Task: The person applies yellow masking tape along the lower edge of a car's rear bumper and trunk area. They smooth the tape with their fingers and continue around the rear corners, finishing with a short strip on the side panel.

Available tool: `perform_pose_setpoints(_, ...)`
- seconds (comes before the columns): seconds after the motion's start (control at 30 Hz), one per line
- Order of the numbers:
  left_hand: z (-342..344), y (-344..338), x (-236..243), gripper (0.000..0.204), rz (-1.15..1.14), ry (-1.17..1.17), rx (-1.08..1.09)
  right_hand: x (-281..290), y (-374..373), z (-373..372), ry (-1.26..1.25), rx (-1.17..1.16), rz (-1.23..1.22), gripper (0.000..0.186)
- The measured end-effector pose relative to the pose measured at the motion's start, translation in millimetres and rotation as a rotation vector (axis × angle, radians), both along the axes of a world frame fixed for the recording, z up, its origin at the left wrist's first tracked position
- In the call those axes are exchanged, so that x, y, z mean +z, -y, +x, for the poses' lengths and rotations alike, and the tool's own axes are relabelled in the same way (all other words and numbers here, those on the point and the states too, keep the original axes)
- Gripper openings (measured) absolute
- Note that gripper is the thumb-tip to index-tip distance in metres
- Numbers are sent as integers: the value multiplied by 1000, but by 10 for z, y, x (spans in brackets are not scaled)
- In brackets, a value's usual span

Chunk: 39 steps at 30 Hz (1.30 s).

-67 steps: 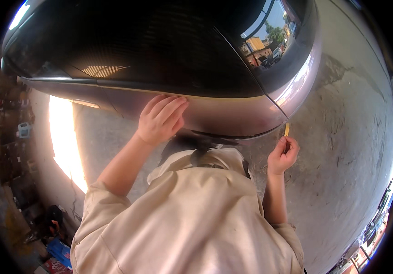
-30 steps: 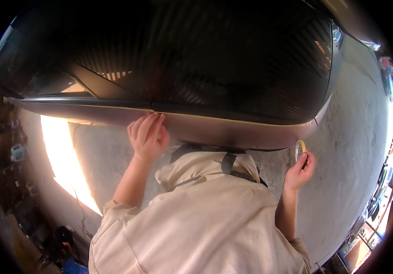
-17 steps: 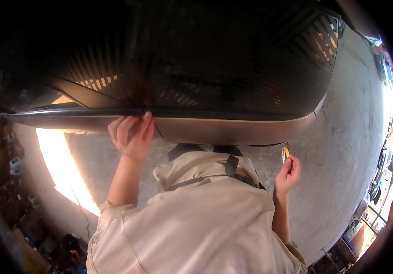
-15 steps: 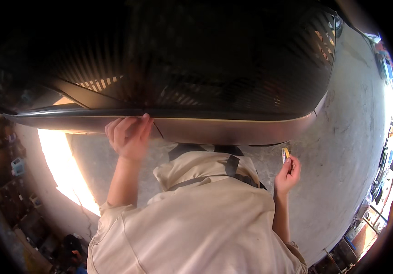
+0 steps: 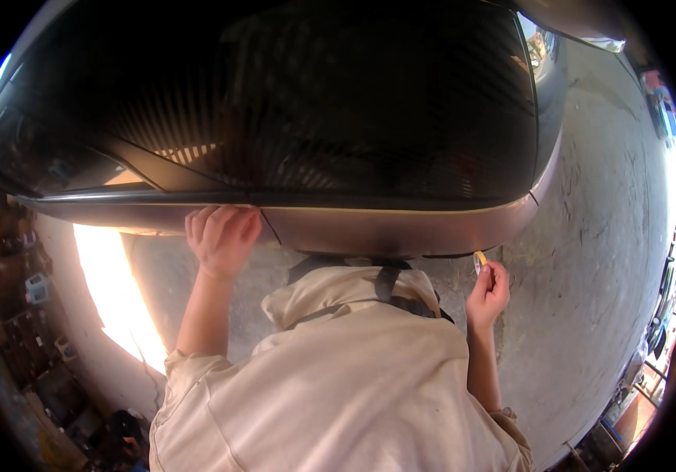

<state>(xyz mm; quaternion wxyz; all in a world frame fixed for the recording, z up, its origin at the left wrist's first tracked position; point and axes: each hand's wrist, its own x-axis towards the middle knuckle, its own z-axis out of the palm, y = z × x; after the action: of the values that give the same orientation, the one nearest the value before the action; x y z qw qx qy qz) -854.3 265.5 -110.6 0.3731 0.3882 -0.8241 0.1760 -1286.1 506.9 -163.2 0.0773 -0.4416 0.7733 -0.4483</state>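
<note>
A car with dark side windows [image 5: 369, 102] and mauve-brown door panels [image 5: 393, 230] stretches across in front of me. Along the lower edge of the glass runs a thin pale yellow strip of masking tape [image 5: 401, 209]. My left hand [image 5: 221, 236] rests against this edge just left of the door seam, its fingers curled and drawn together; whatever lies under their tips is hidden. Off to the right, below the car's body, my right hand [image 5: 488, 293] grips a small roll of yellow masking tape [image 5: 479, 260] between thumb and fingers.
Grey concrete floor [image 5: 566, 291] spreads to the right, with a bright sunlit patch [image 5: 110, 291] on the left. Cluttered shelves with a pale blue jug [image 5: 36, 289] line the left side. Assorted items stand along the far right edge.
My right hand has moved slightly left and up with the tape roll, nearer the car. My left hand's fingers have drawn closer together at the window edge. The view has shifted a little.
</note>
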Motion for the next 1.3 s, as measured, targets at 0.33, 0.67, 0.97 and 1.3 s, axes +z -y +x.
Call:
perform_pose_setpoints(0.33, -49, 56, -59, 29, 86, 10, 53, -37, -47, 79, 22, -48, 58, 13)
perform_pose_setpoints(0.67, -144, 89, -28, 42, 168, -53, -40, 248, -83, 173, -30, -45, 81, 11)
perform_pose_setpoints(0.97, -1016, -107, -40, 41, 38, -43, -178, 320, -546, 76, 55, -38, 144, 11)
perform_pose_setpoints(1.3, -2655, -466, 268, 35, 98, -12, -138, -57, -1184, -1184, 38, -1, 172, 56)
